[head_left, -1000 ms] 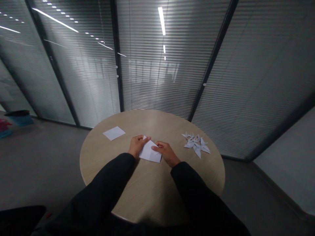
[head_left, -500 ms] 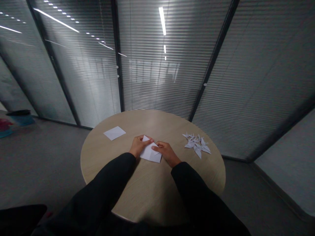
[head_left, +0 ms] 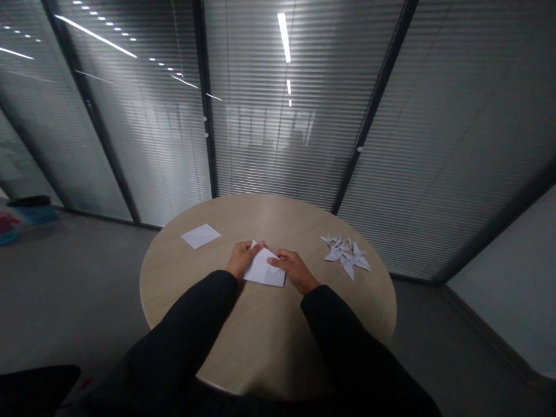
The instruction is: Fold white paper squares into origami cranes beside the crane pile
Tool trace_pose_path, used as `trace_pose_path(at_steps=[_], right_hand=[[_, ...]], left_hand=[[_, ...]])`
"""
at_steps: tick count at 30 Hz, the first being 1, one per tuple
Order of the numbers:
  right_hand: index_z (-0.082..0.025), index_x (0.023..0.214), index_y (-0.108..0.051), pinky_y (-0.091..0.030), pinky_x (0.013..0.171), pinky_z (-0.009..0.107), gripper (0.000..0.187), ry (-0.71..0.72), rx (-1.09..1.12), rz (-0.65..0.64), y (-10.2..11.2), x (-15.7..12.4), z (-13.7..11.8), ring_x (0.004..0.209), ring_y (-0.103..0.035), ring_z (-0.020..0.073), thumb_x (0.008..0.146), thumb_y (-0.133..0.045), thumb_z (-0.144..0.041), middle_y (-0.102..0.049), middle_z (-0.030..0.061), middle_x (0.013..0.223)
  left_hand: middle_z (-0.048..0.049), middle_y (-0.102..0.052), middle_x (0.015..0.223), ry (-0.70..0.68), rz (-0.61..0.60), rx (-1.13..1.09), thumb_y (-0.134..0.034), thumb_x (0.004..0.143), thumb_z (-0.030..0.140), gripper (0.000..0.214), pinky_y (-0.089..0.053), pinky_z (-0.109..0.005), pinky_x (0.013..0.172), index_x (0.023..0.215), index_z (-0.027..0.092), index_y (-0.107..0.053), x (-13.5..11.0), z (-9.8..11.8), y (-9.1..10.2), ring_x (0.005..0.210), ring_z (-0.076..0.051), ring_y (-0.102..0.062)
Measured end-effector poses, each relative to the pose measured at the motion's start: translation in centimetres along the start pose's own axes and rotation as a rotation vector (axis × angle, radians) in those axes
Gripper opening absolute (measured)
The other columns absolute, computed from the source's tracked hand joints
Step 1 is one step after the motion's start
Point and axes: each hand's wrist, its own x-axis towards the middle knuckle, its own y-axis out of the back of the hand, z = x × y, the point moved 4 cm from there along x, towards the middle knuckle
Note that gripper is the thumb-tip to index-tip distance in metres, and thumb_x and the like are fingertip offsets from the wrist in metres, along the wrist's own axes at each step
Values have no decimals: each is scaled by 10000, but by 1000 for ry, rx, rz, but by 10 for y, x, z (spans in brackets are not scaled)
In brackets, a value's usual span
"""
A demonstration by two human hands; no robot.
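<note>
Between my hands is a partly folded sheet of white paper, held just over the middle of the round table. My left hand grips its left edge, thumb on top and fingers behind. On the right edge, my right hand pinches the paper with the thumb lying across its face. A pointed corner of the paper stands up near my left thumb. The fingertips behind the paper are partly hidden. Folded paper cranes, several of them, lie in a pile to the right of my right hand.
A flat stack or sheet of white paper rests at the table's back left. The round wooden table stands close to a glass partition with blinds. Blue buckets sit on the floor far left.
My left hand has shifted slightly left along the paper's edge, and the sheet looks a little flatter and wider. My right hand keeps its pinch. The whole view has drifted slightly.
</note>
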Motion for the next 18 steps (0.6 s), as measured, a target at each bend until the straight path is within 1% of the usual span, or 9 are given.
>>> trace_pose_path(at_steps=[5, 9, 14, 16, 18], right_hand=[[-170, 642, -563, -328, 518, 239, 383, 1, 1, -3, 1, 0, 0, 531, -490, 110, 604, -744, -505, -571, -26, 586], [-169, 637, -564, -318, 509, 236, 383, 10, -14, -6, 2, 0, -1, 531, -486, 111, 601, -745, -505, -567, -27, 579], [-166, 653, -571, -326, 520, 237, 382, -4, 5, -16, 1, 0, 1, 538, -499, 113, 598, -752, -498, -579, -25, 598], [-165, 660, -573, -333, 530, 242, 381, -14, 16, -21, 1, 0, 2, 544, -508, 115, 598, -753, -494, -587, -21, 614], [-162, 674, -581, -338, 537, 245, 380, -21, 16, -17, 1, 1, 4, 553, -518, 119, 596, -755, -491, -597, -16, 632]], left_hand=[[-51, -632, 522, -3, 10, -6, -720, 614, 590, 489, -370, -227, 431, 681, 106, -694, 2, -2, 1, 425, -124, -537], [-68, -639, 516, 6, 55, 20, -650, 665, 627, 526, -375, -243, 435, 673, 104, -706, 2, -3, 3, 420, -141, -549], [-88, -662, 533, 64, 113, 8, -596, 734, 538, 462, -412, -266, 466, 685, 98, -726, 2, -2, 4, 439, -165, -576], [-92, -662, 529, 98, 120, -12, -561, 762, 497, 442, -422, -275, 473, 692, 96, -732, 3, -3, 4, 432, -169, -572], [-96, -663, 536, 118, 108, -28, -544, 770, 493, 451, -429, -280, 481, 707, 91, -737, 4, -3, 5, 433, -169, -568]])
